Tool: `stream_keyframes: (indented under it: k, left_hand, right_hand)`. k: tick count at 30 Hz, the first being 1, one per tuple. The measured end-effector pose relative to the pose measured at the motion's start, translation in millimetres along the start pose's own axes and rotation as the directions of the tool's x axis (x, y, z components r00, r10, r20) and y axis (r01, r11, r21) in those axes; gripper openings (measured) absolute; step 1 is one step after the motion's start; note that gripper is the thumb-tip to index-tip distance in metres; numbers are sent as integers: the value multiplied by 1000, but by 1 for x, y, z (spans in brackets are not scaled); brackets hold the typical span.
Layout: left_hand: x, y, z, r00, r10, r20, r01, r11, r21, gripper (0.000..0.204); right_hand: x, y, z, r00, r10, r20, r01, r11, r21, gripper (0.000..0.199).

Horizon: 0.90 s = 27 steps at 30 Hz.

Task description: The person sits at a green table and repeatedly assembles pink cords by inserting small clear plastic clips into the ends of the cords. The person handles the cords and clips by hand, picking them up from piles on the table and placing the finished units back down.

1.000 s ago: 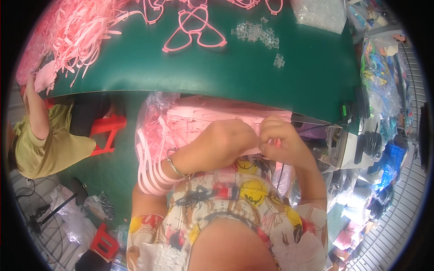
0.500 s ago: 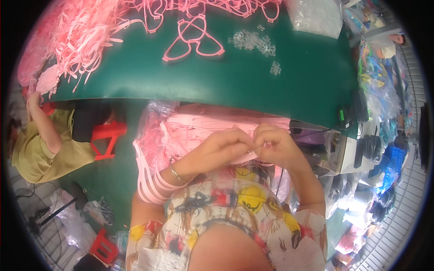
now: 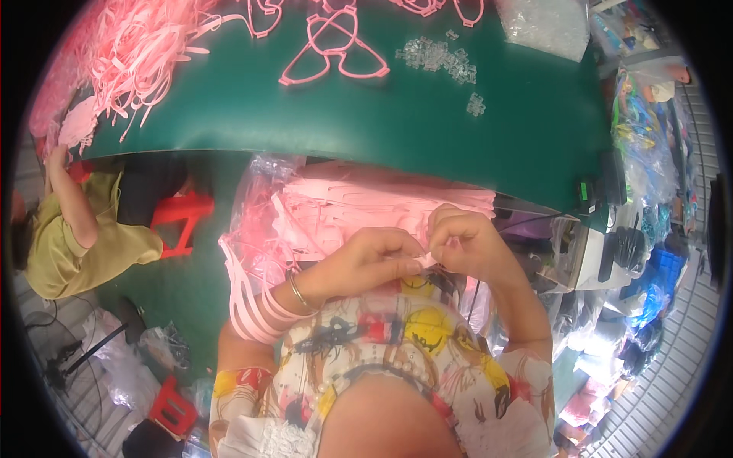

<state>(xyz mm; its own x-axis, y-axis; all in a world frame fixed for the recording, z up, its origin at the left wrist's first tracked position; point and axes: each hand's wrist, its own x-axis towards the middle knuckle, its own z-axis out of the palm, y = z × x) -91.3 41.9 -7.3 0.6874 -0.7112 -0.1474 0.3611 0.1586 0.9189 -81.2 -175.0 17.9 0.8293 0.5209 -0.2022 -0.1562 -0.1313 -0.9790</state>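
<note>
My left hand (image 3: 366,259) and my right hand (image 3: 466,244) meet in front of my chest, fingers pinched together on a small pink plastic piece (image 3: 427,258). Several pink plastic frames (image 3: 256,309) hang stacked on my left forearm beside a thin bangle. Just beyond my hands lies a clear bag full of pink plastic frames (image 3: 343,206), below the edge of the green table (image 3: 397,130). How much of the pinched piece each hand holds is hidden by the fingers.
On the green table lie pink heart-shaped frames (image 3: 332,53), a heap of pink strips (image 3: 137,46), small clear parts (image 3: 439,57) and a clear bag (image 3: 546,23). A person in a yellow-green top (image 3: 76,237) sits at left by a red stool (image 3: 179,221). Cluttered bags fill the right.
My hands have stayed pinched together and drifted slightly lower in the view; the table and bag appear to shift as my head moves.
</note>
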Motion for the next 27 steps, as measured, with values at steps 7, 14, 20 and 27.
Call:
stream_keyframes:
  k: [7,14,20,27]
  left_hand:
    - [0,3,-4,964,-265,4,259,942,-215,17]
    - [-13,0,1,964,-210,165,266,809,-524,18]
    - [-14,-6,3,972,-200,120,232,773,-591,20]
    - [-19,-9,-6,960,-279,-10,247,865,-436,23]
  right_hand:
    - [7,1,0,980,-199,25,199,952,-232,8]
    - [10,6,15,940,-339,-41,324,923,-206,10]
    - [4,6,19,899,-431,-75,374,846,-381,10]
    - [6,7,20,928,-369,-55,335,890,-309,9]
